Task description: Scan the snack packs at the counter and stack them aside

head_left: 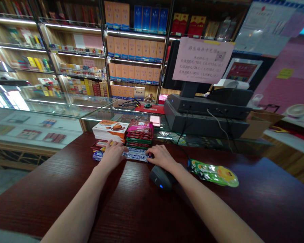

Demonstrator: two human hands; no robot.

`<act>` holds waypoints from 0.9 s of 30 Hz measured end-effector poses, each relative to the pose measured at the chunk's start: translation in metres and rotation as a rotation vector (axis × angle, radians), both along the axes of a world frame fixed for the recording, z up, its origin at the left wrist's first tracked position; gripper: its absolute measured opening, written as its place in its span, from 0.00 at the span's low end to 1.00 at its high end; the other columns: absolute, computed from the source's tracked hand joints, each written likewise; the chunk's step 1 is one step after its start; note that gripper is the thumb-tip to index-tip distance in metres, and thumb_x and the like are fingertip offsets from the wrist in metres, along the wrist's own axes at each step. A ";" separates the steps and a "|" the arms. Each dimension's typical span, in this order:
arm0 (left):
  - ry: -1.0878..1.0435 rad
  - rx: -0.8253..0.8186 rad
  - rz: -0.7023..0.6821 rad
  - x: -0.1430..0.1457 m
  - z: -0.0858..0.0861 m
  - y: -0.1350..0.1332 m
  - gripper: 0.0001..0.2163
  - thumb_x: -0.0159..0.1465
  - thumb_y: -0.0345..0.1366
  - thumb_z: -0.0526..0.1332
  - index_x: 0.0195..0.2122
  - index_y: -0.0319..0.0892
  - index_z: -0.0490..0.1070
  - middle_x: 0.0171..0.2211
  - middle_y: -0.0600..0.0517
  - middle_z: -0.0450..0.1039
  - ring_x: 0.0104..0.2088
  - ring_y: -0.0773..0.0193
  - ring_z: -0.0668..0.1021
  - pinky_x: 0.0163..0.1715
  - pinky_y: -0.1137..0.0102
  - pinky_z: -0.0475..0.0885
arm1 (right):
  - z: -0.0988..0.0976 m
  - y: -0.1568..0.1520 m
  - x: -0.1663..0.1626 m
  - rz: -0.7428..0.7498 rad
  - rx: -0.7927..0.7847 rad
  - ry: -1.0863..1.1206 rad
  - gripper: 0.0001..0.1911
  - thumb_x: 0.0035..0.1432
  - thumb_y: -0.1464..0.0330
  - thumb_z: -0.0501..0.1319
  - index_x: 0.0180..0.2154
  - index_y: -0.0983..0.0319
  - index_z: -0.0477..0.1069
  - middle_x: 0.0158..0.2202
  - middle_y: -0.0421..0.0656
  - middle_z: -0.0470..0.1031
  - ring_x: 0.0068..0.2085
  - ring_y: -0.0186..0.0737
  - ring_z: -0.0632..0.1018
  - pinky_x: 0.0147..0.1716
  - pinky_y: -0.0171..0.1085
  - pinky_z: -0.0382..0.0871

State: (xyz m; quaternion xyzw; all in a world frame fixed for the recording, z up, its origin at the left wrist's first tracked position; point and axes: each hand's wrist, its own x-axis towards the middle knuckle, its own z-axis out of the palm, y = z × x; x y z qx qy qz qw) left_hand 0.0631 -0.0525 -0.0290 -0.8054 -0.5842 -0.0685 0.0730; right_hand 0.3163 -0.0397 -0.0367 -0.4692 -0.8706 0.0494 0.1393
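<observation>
Narrow blue-and-white snack packets [137, 156] lie side by side on the dark wooden counter. My left hand [113, 153] is closed over their left part, thumb toward the middle. With bent fingers, my right hand [161, 156] grips their right end. More blue wrapping [97, 155] shows left of my left hand. Behind the packets are a white-and-orange box [110, 131] and a stack of pink-and-red snack bags [140, 130] with green bags [138, 141] underneath. A dark barcode scanner [160, 178] lies just below my right hand.
A green packet with a yellow duck [214, 172] lies to the right. Beyond the wooden counter [131, 209] stand a glass display case [50, 130] and a cash-register screen bearing a paper sign [201, 60]. Boxed goods [135, 49] fill the back shelves.
</observation>
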 end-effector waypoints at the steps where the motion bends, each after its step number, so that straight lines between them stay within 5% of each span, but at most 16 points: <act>1: -0.002 0.001 0.004 0.000 0.000 0.000 0.12 0.59 0.33 0.66 0.44 0.50 0.80 0.46 0.48 0.78 0.54 0.46 0.74 0.63 0.46 0.54 | 0.000 0.000 0.000 0.004 -0.001 0.006 0.11 0.58 0.65 0.68 0.44 0.57 0.78 0.40 0.42 0.79 0.45 0.43 0.74 0.47 0.42 0.56; 27: -0.053 0.054 0.029 -0.004 -0.006 0.002 0.18 0.57 0.32 0.64 0.50 0.47 0.73 0.46 0.46 0.79 0.52 0.45 0.75 0.59 0.49 0.57 | -0.004 0.003 0.003 0.010 -0.016 -0.012 0.13 0.58 0.63 0.68 0.45 0.56 0.77 0.45 0.44 0.76 0.49 0.45 0.72 0.48 0.43 0.57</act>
